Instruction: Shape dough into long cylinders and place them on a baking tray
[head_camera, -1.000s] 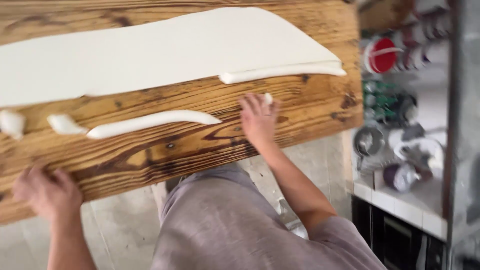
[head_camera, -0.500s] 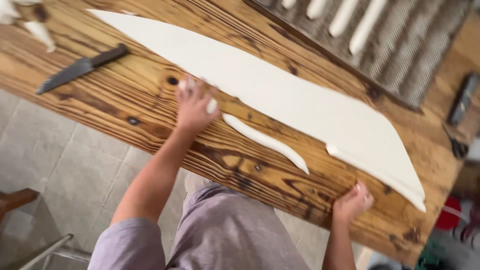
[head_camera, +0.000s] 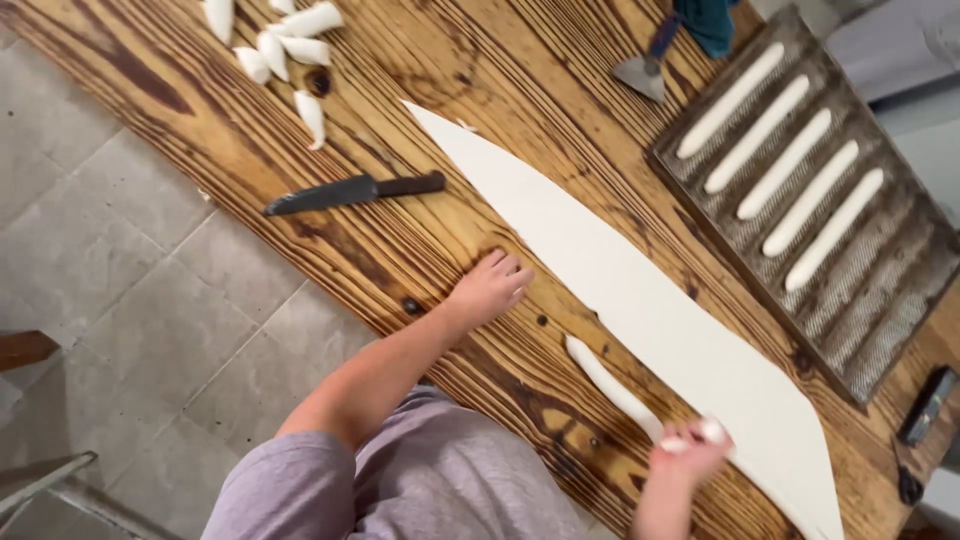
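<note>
Pinching dough strip (head_camera: 612, 387) end, rt fingers (head_camera: 708, 432)

A black knife (head_camera: 352, 191) lies on the wooden table (head_camera: 180, 70) at about nine o'clock, with small dough pieces (head_camera: 285, 48) at eleven o'clock. A perforated tray (head_camera: 900, 310) of dough sticks (head_camera: 783, 161) sits at two o'clock, a metal scraper (head_camera: 640, 75) just beside it at twelve

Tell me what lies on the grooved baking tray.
Five long pale dough sticks lie side by side in the grooves of the baking tray; the rest of the grooves stand bare. What is under the sticks is covered.
</note>
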